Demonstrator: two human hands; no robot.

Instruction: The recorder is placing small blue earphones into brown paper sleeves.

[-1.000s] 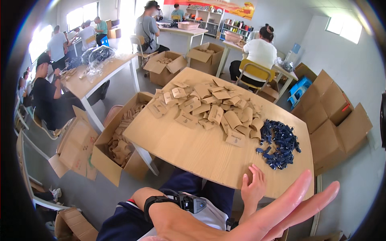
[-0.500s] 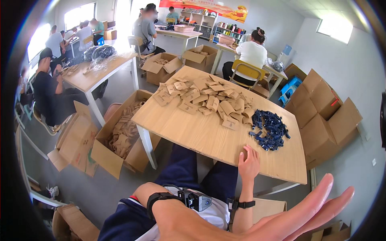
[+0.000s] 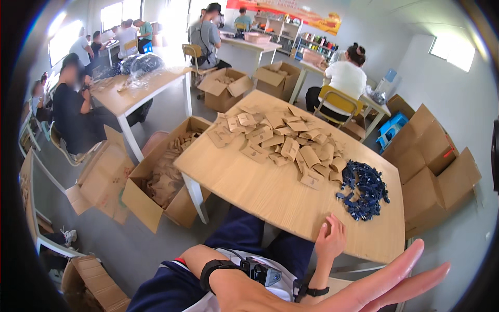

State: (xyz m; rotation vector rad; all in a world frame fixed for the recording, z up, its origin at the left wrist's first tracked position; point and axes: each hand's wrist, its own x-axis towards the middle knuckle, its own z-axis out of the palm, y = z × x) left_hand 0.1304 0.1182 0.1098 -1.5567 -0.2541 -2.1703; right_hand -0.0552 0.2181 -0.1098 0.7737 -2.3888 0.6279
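Observation:
My left hand [image 3: 358, 291] reaches across the lower right, close to the view, with two fingers stretched out and apart; nothing shows in it. My right hand [image 3: 331, 240] is at the near edge of the wooden table [image 3: 249, 192], fingers loosely bent and apart, holding nothing. Just beyond it lies a pile of small dark-blue pieces with shiny bits [image 3: 364, 190], too small to name. Left of that pile, many brown pillow-shaped card sleeves [image 3: 291, 148] are heaped, some folded up, some flatter. A strap with a small camera [image 3: 262, 271] is around my left wrist.
An open carton [image 3: 135, 205] of brown card pieces stands left of the table. Stacked cartons [image 3: 436, 177] stand by the right wall. A person in white [image 3: 345, 80] sits beyond on a yellow chair. Another person in black [image 3: 70, 114] sits at a left table.
The view has shifted, so the table and piles appear farther right and a little lower. My right hand appears lower and farther right. Both hands still hold nothing.

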